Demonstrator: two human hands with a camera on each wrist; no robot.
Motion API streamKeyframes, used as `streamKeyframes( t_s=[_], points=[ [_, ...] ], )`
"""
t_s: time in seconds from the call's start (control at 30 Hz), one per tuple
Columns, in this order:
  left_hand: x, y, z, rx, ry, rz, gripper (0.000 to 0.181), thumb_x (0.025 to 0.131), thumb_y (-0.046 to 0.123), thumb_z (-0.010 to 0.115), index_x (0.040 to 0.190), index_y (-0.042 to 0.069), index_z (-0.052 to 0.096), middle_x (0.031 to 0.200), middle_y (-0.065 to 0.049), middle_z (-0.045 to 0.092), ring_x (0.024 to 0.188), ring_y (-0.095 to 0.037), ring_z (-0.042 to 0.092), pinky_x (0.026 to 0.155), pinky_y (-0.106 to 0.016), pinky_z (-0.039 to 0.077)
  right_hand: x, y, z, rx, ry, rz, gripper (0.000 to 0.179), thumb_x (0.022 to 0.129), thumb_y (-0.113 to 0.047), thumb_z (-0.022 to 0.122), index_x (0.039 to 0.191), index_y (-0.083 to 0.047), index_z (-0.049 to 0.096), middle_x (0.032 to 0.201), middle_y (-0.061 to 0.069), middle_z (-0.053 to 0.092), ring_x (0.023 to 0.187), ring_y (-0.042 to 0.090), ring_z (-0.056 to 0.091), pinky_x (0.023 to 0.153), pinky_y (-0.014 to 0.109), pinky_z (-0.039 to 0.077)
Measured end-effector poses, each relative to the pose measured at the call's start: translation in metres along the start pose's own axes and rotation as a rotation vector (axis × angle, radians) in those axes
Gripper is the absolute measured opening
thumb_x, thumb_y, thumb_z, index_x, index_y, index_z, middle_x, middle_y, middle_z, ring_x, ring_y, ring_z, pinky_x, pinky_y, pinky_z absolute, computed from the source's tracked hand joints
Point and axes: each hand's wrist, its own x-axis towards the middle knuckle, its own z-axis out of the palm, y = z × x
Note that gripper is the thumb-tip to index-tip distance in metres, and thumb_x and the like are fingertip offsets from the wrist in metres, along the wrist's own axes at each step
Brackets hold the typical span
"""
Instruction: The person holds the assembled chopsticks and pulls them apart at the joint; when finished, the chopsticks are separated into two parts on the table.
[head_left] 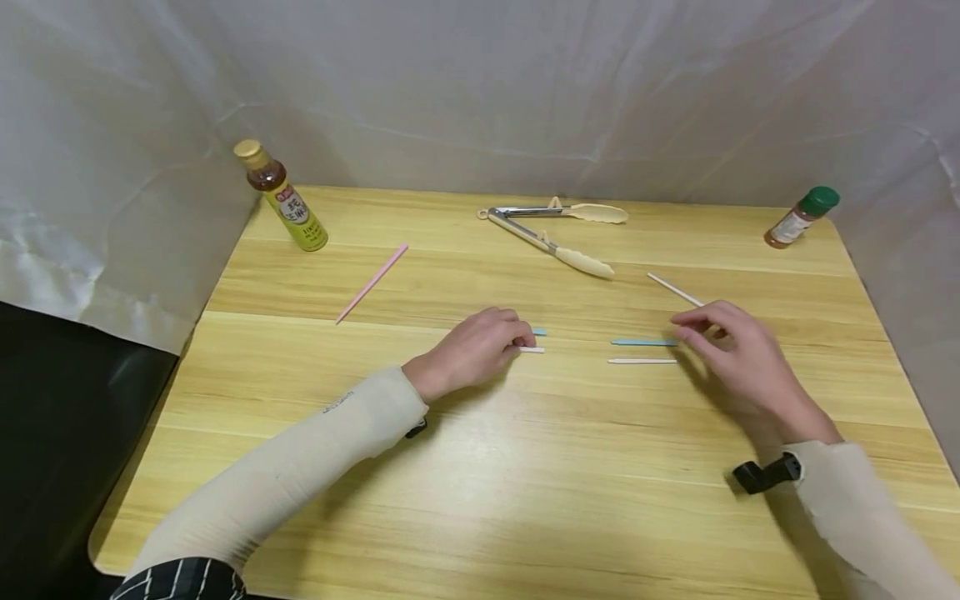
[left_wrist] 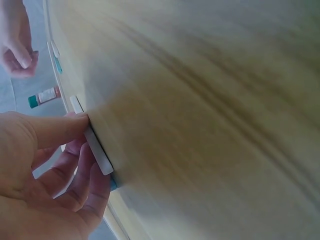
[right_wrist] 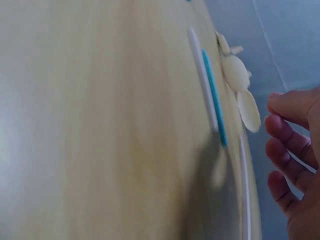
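Note:
My left hand (head_left: 480, 348) is low over the middle of the table and pinches a short white flat stick (left_wrist: 96, 145) between thumb and fingers. A blue stick (head_left: 539, 332) pokes out just beyond it, mostly hidden by the fingers. To the right, my right hand (head_left: 731, 350) hovers with loosely bent fingers; in the right wrist view nothing is between them. Nearest to it are a blue stick (head_left: 643, 342) and a white stick (head_left: 642, 361), lying side by side. Another white stick (head_left: 673, 288) lies slanted past its fingertips.
A pink stick (head_left: 371, 285) lies slanted at the left. Spread tongs (head_left: 532, 240) with cream tips rest at the back middle. A yellow-labelled bottle with a gold cap (head_left: 288, 204) stands back left, and a small green-capped jar (head_left: 795, 225) back right. Grey sheeting (head_left: 450, 100) borders the table.

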Motion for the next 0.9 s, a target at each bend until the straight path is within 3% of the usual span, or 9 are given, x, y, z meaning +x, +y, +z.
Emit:
streamKeyframes(
  t_s=[0.2, 0.4, 0.6, 0.77, 0.9],
  points=[
    [0.000, 0.000, -0.001, 0.007, -0.001, 0.000, 0.017, 0.108, 0.010, 0.070, 0.121, 0.014, 0.079, 0.116, -0.001, 0.076, 0.107, -0.020, 0.068, 0.106, -0.037, 0.055, 0.007, 0.018, -0.018, 0.016, 0.009, 0.130, 0.025, 0.110, -0.024, 0.068, 0.130, -0.009, 0.075, 0.122, 0.010, 0.072, 0.103, -0.013, 0.052, 0.089, 0.003, 0.039],
    [0.000, 0.000, 0.000, 0.007, -0.008, 0.002, 0.017, 0.108, 0.010, 0.070, 0.122, 0.014, 0.079, 0.117, -0.001, 0.076, 0.108, -0.019, 0.069, 0.107, -0.038, 0.054, 0.017, 0.038, -0.026, -0.011, -0.026, 0.169, 0.024, 0.112, -0.022, 0.064, 0.125, -0.005, 0.075, 0.130, 0.015, 0.067, 0.110, -0.007, 0.050, 0.088, -0.002, 0.034],
    [0.001, -0.001, 0.002, 0.013, -0.008, 0.004, 0.017, 0.108, 0.010, 0.070, 0.122, 0.014, 0.079, 0.118, -0.001, 0.076, 0.109, -0.020, 0.069, 0.106, -0.037, 0.055, 0.026, 0.049, -0.025, -0.051, -0.112, 0.146, 0.021, 0.112, -0.011, 0.062, 0.123, -0.004, 0.079, 0.139, 0.020, 0.061, 0.121, 0.030, 0.054, 0.087, 0.013, 0.035],
    [0.001, -0.002, 0.002, 0.012, -0.007, 0.012, 0.017, 0.108, 0.010, 0.070, 0.122, 0.014, 0.079, 0.118, -0.001, 0.076, 0.108, -0.019, 0.069, 0.104, -0.036, 0.055, 0.028, 0.054, -0.020, -0.085, -0.145, 0.158, 0.022, 0.111, -0.007, 0.062, 0.125, -0.006, 0.079, 0.133, 0.020, 0.062, 0.109, 0.029, 0.054, 0.082, 0.019, 0.036],
    [0.001, -0.003, 0.002, 0.006, -0.004, 0.008, 0.017, 0.108, 0.009, 0.070, 0.121, 0.014, 0.079, 0.116, -0.002, 0.076, 0.107, -0.019, 0.069, 0.103, -0.036, 0.055, 0.029, 0.057, -0.020, -0.116, -0.132, 0.148, 0.023, 0.111, -0.006, 0.061, 0.127, -0.004, 0.077, 0.127, 0.022, 0.065, 0.106, 0.031, 0.055, 0.086, 0.034, 0.040]
  ],
)
